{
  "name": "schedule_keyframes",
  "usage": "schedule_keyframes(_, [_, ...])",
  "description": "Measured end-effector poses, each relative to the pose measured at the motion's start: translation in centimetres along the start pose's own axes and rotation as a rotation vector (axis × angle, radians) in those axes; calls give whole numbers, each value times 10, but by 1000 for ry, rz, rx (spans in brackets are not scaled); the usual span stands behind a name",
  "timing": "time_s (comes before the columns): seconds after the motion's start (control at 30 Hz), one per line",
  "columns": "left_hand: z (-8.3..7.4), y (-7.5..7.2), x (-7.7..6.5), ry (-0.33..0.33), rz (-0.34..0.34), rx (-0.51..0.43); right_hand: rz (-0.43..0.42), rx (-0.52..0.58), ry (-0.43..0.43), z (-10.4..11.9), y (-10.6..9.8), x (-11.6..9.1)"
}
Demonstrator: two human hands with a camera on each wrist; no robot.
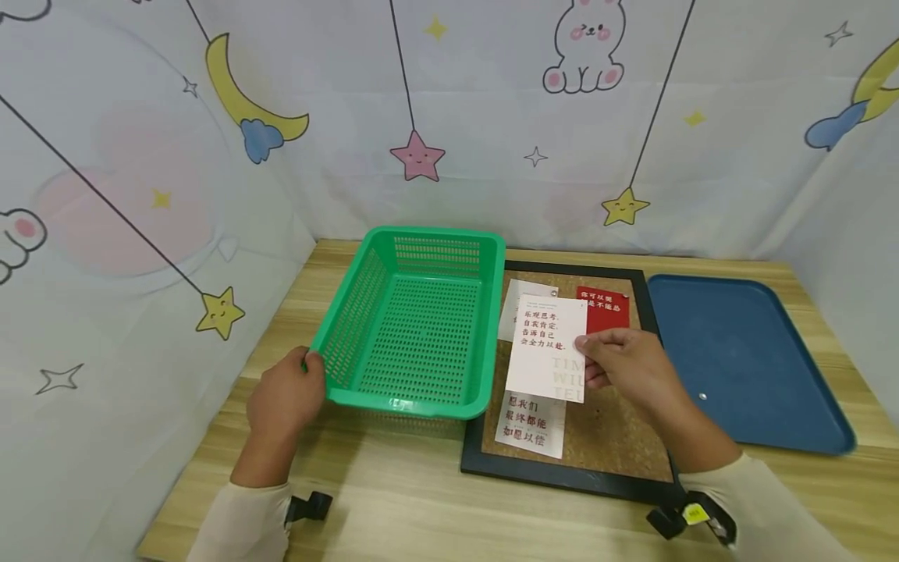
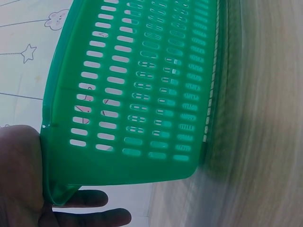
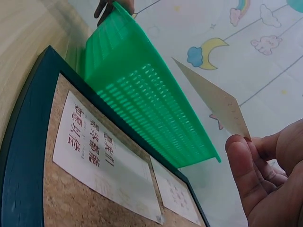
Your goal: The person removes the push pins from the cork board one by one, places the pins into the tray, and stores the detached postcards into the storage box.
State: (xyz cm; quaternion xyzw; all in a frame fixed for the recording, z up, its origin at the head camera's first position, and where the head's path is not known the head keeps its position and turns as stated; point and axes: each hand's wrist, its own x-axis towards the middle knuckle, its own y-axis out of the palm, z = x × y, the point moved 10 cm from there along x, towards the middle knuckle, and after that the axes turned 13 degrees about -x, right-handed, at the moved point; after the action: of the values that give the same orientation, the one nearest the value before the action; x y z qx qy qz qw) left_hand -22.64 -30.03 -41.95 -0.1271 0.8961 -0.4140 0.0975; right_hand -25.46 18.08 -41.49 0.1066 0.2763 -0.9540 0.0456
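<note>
My left hand grips the near left corner of a green plastic basket, thumb over the rim and fingers below it in the left wrist view. The perforated basket holds nothing. Between thumb and fingers my right hand pinches the right edge of a white card with red printed characters. That card is held up over a cork board with a dark frame. On the board lie a second white card, another white card partly hidden behind the held one, and a red card at the upper right.
A blue tray lies right of the board, with a small shiny pin near its left side. The wooden table meets a patterned cloth backdrop at the back. The basket stands close against the board's left side.
</note>
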Motion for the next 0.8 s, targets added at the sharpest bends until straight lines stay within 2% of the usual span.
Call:
schedule_keyframes(0.53, [0, 0, 0, -4, -13, 18, 67, 82, -7, 28, 37, 13])
schedule_keyframes(0.8, [0, 0, -1, -3, -12, 21, 86, 78, 0, 38, 55, 21])
